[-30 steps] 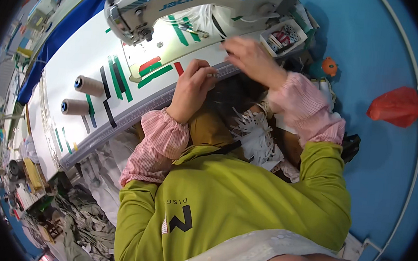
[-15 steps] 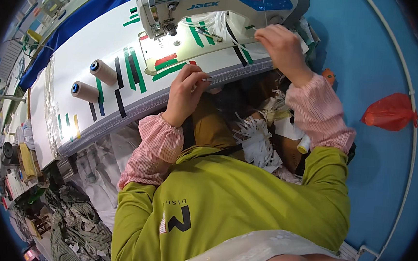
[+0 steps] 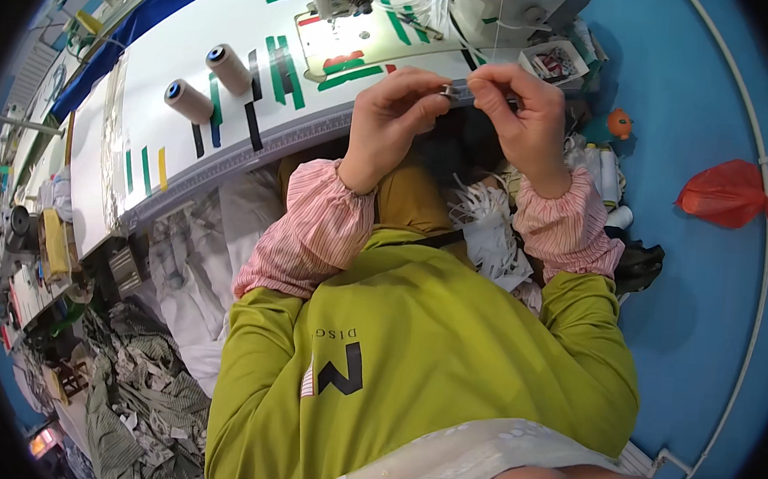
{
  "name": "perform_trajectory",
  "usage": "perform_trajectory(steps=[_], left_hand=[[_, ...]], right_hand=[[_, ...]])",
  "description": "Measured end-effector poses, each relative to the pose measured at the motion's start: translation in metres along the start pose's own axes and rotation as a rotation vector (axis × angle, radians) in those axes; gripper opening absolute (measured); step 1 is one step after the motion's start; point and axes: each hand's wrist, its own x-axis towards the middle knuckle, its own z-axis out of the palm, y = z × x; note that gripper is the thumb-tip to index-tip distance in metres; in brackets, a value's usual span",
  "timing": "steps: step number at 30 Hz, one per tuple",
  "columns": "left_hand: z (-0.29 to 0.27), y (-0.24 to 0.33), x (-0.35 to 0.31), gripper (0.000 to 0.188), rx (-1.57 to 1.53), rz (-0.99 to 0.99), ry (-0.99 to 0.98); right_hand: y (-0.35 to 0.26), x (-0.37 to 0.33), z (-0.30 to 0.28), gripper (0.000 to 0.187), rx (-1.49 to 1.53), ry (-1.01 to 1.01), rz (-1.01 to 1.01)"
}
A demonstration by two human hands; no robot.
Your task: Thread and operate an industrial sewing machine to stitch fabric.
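Above the front edge of the sewing table (image 3: pixel 179 156), my left hand (image 3: pixel 390 122) pinches a small metal bobbin (image 3: pixel 449 92) between thumb and fingertips. My right hand (image 3: pixel 533 116) is close beside it, its thumb and forefinger pressed together at the thread, which is too fine to follow between the hands. A pale thread (image 3: pixel 497 34) runs down from above toward the right hand. The sewing machine (image 3: pixel 518 7) stands just beyond both hands, its lamp lighting the work plate (image 3: pixel 375 50).
Two beige thread cones (image 3: pixel 228 70) stand on the table among green, black and yellow tape strips. A white box (image 3: pixel 575 75) of small items sits right of the machine. White fabric scraps (image 3: pixel 497 234) hang below, and a red bag (image 3: pixel 721 192) is on the blue wall.
Both hands have come together: the left moved up and right with the bobbin, the right came down beside it. The view has shifted, so the machine sits higher in the picture.
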Motion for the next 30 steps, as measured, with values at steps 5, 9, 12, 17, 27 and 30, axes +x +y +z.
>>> perform_trajectory(steps=[5,9,12,17,27,30], left_hand=[[-0.007,0.004,-0.007,0.019,-0.078,0.008,0.03],[-0.008,0.007,-0.007,0.021,0.0,0.031,0.067],[-0.005,0.005,-0.007,0.021,-0.056,0.014,0.105],[-0.008,0.005,-0.006,0.017,-0.035,0.122,0.109],[-0.016,0.006,-0.003,0.005,0.023,0.037,0.061],[-0.014,0.008,0.0,0.003,0.227,0.162,0.043]], right_hand=[[-0.002,-0.005,0.018,0.009,-0.063,-0.051,-0.053],[-0.001,-0.003,0.024,0.008,-0.221,-0.008,-0.211],[0.002,-0.003,0.028,0.007,-0.223,0.019,-0.22],[0.001,-0.004,0.027,0.008,-0.239,0.027,-0.213],[0.0,-0.005,0.023,0.009,-0.148,-0.009,-0.122],[0.0,-0.005,0.023,0.008,-0.145,-0.001,-0.116]])
